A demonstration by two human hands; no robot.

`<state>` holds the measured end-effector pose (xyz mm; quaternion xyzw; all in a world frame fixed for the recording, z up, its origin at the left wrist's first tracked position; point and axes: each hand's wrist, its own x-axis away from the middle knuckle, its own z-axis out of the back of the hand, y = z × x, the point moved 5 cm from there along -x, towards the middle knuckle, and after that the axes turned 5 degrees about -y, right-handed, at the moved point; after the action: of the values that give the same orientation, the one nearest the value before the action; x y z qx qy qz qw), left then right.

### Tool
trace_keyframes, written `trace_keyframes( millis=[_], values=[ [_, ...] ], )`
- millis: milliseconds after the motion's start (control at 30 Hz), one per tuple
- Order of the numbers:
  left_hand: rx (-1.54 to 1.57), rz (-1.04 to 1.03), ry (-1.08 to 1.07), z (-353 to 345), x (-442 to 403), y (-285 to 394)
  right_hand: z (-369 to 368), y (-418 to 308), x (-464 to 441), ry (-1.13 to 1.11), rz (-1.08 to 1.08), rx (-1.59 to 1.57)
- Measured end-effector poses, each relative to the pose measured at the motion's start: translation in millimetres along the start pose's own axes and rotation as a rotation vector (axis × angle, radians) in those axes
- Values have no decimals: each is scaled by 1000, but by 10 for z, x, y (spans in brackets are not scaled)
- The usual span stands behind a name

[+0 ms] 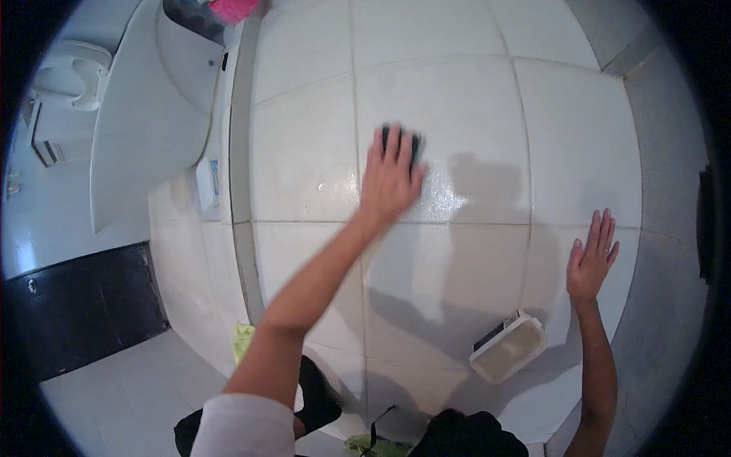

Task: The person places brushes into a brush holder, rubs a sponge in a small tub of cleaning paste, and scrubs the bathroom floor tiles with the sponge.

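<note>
My left hand [392,179] presses a dark scrubbing pad [415,148] against the large white tiles [442,91]. The fingers lie over the pad and cover most of it; its edges are blurred. Wet, shiny streaks show on the tile around this hand. Palm down, my right hand [592,263] rests on the tiles at the right with its fingers stretched out, holding nothing. Nearer to me, below and left of that hand, sits a white rectangular tub [496,337] with a dark label on its side. What is inside it is unclear.
A pale raised edge [241,152] borders the tiles on the left. Past it are a white basin [152,114], a toilet [72,72] and a dark panel [87,308]. A light green cloth [243,341] lies by the edge. A grey wall [670,228] stands right.
</note>
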<state>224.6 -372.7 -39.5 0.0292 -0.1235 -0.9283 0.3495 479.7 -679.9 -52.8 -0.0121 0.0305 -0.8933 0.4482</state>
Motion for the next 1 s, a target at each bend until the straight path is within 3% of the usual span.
trace_keyframes(
  millis=[133,200,267,333,433,533,600,667,733,800,933,967,1000],
  values=[
    [-60,-36,121,82,-858,-342,-28,31,-38,13,-19,-2],
    [-87,-37,139,-16,-697,-264,-26,40,19,-9,-21,8],
    [-37,-159,47,-67,70,142,-4,22,-7,9,-9,-8],
    [96,-150,-93,-100,730,468,-16,31,-9,6,-22,-2],
    [22,-216,-48,-131,331,283,-14,46,-14,8,-16,4],
    [-85,-199,67,-19,-770,-277,-15,11,-7,12,-29,-25],
    [-108,-19,137,114,-1045,-705,-22,33,-50,-3,-32,-14],
    [-77,69,201,155,-777,-1304,-27,26,-4,26,-16,3],
    [-57,289,189,339,-201,-2049,-45,31,13,20,-23,2],
    [-213,389,108,359,412,-2919,-36,22,-21,39,-43,-2],
    [-253,493,-13,468,286,-3093,-40,21,18,21,-53,-2],
    [-275,372,-1,493,31,-2897,-33,19,-16,23,-49,10],
    [-210,378,51,491,-252,-2653,-26,12,-43,36,-42,16]
  ],
)
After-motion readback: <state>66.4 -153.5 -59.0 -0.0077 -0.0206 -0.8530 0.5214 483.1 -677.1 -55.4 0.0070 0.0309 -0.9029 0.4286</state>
